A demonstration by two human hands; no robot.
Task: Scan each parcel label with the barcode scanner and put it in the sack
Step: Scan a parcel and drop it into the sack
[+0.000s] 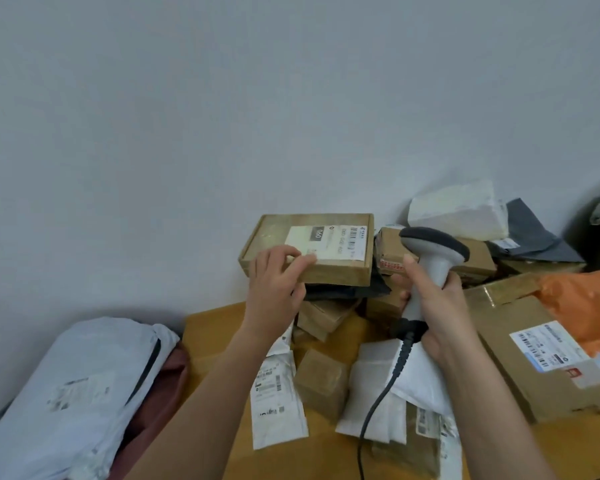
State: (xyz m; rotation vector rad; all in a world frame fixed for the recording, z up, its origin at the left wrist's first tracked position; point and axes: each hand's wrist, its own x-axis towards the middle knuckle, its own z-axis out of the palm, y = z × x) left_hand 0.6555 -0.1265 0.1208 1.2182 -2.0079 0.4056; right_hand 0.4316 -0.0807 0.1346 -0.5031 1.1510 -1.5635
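One flat brown parcel [309, 251], white label [329, 241]; left hand [274, 289] grips it; right hand [437, 306] grips scanner [430, 258].

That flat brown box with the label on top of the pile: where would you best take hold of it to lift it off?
Probably by the near left corner of the flat cardboard box, where the left hand already has its grip, thumb on top and fingers under the overhanging edge. That side is free; parcels crowd its right, the wall is behind, and the label stays uncovered for the scanner.

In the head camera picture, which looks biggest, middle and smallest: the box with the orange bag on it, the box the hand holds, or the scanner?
1. Box under the orange bag, though it's nearer the camera.
2. Held box.
3. Scanner.
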